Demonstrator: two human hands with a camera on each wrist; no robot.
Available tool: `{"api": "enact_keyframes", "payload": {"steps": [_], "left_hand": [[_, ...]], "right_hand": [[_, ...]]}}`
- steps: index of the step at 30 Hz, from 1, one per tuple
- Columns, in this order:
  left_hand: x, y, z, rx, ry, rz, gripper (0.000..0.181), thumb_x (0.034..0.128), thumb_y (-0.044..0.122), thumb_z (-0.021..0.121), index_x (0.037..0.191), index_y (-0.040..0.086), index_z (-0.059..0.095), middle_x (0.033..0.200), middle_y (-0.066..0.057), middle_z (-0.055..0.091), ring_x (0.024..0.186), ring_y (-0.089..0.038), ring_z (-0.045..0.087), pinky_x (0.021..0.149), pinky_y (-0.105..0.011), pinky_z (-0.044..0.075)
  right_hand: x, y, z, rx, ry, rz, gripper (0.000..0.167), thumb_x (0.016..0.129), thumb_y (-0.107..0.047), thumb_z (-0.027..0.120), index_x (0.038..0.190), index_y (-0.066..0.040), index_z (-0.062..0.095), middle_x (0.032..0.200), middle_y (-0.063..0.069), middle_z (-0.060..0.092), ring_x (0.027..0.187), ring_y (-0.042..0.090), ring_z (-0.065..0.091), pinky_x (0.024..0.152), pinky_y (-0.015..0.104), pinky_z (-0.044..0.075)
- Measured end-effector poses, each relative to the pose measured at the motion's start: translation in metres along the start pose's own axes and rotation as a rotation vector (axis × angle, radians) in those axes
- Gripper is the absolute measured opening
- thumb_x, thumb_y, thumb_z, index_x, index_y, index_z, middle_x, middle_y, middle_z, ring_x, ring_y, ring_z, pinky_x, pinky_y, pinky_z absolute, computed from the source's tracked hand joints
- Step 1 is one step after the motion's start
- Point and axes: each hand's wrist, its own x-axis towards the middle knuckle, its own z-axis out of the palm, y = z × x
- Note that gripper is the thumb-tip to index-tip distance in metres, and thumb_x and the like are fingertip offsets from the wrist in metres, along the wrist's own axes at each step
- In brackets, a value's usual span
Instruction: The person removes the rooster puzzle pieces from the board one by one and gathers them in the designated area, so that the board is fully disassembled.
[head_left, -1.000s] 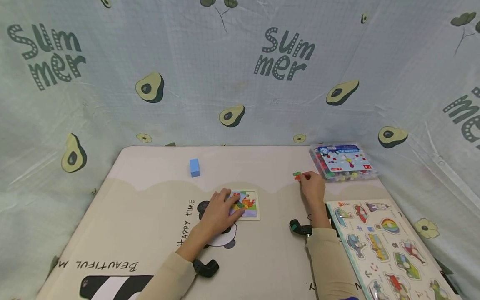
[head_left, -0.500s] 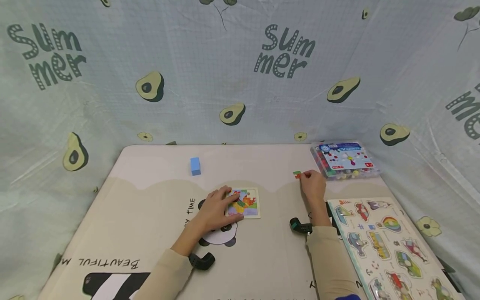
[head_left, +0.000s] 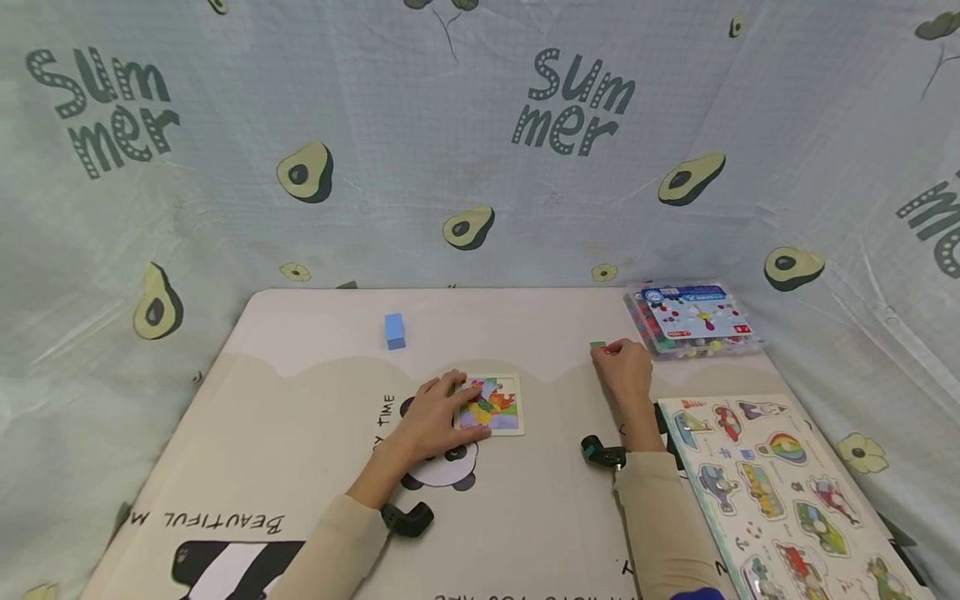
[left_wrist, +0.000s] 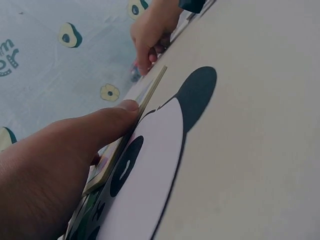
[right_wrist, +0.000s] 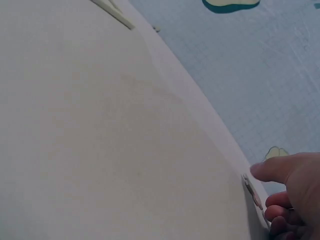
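A small square jigsaw puzzle in a pale frame lies on the table, with a bright cartoon picture on it. My left hand rests over its left side, fingers spread, thumb along the near edge. In the left wrist view the thumb presses on the board at its rim. Farther right, my right hand pinches a small green and red puzzle piece, mostly covered by the fingers. In the right wrist view the piece stands tilted at the fingertips; whether it touches the table, I cannot tell.
A blue block stands at the back left. At the back right is a clear plastic case of colored parts. A large picture board of vehicle shapes lies at the right. A printed curtain hangs behind the table.
My right fingers have closed farther over the puzzle piece, so less of it shows. The left hand shifted slightly early on and stays on the puzzle. The head view has drifted a little.
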Motion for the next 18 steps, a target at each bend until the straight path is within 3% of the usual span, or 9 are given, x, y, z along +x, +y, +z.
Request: {"api": "enact_keyframes", "payload": {"steps": [6, 18], "left_hand": [[0.001, 0.0, 0.0, -0.015, 0.02, 0.002, 0.074, 0.0832, 0.062, 0.07, 0.142, 0.02, 0.059, 0.15, -0.011, 0.046, 0.14, -0.042, 0.042, 0.116, -0.057, 0.031], [-0.002, 0.0, 0.0, -0.036, 0.067, 0.02, 0.065, 0.0811, 0.06, 0.073, 0.128, 0.015, 0.068, 0.139, -0.009, 0.053, 0.134, -0.034, 0.048, 0.116, -0.053, 0.033]], "right_hand": [[0.0, -0.011, -0.005, 0.062, 0.037, -0.005, 0.046, 0.097, -0.037, 0.062, 0.119, 0.003, 0.064, 0.101, 0.018, 0.063, 0.09, 0.03, 0.056, 0.079, 0.037, 0.046], [-0.018, -0.05, 0.011, 0.104, -0.023, -0.21, 0.037, 0.095, -0.029, 0.066, 0.118, 0.001, 0.067, 0.101, 0.018, 0.067, 0.089, 0.031, 0.061, 0.081, 0.04, 0.049]]}}
